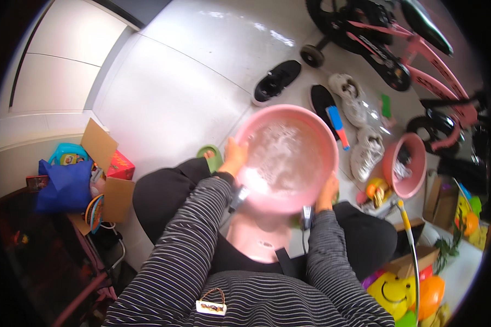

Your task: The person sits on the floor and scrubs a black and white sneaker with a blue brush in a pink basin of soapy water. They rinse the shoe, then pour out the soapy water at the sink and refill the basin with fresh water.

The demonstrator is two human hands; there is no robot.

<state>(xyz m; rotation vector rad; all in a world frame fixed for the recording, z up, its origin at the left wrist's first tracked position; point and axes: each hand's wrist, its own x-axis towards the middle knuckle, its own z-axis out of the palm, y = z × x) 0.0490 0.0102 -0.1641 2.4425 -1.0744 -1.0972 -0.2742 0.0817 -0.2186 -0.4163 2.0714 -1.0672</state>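
Observation:
A round pink plastic basin (pixel 332 141) of cloudy, foamy water (pixel 288 157) is between my knees. My left hand (pixel 235 157) grips its left rim, and my right hand (pixel 328 191) holds the right side. Beyond the basin lies a black shoe (pixel 277 81). Another black shoe (pixel 321 100) is to its right, partly covered by a blue and red brush (pixel 338 124). Two white sneakers (pixel 347 98) (pixel 367 154) lie farther right. Under the basin's near edge, between my legs, shows a pink plastic stool (pixel 258 241).
A pink children's bicycle (pixel 438 83) with a training wheel (pixel 312 56) stands at upper right. A smaller pink basin (pixel 419 163) holds dark and white items. Balloons (pixel 393 290) and a yellow-ended pole (pixel 411 241) are lower right; a cardboard box (pixel 120 200) and blue bag (pixel 63 186) are left.

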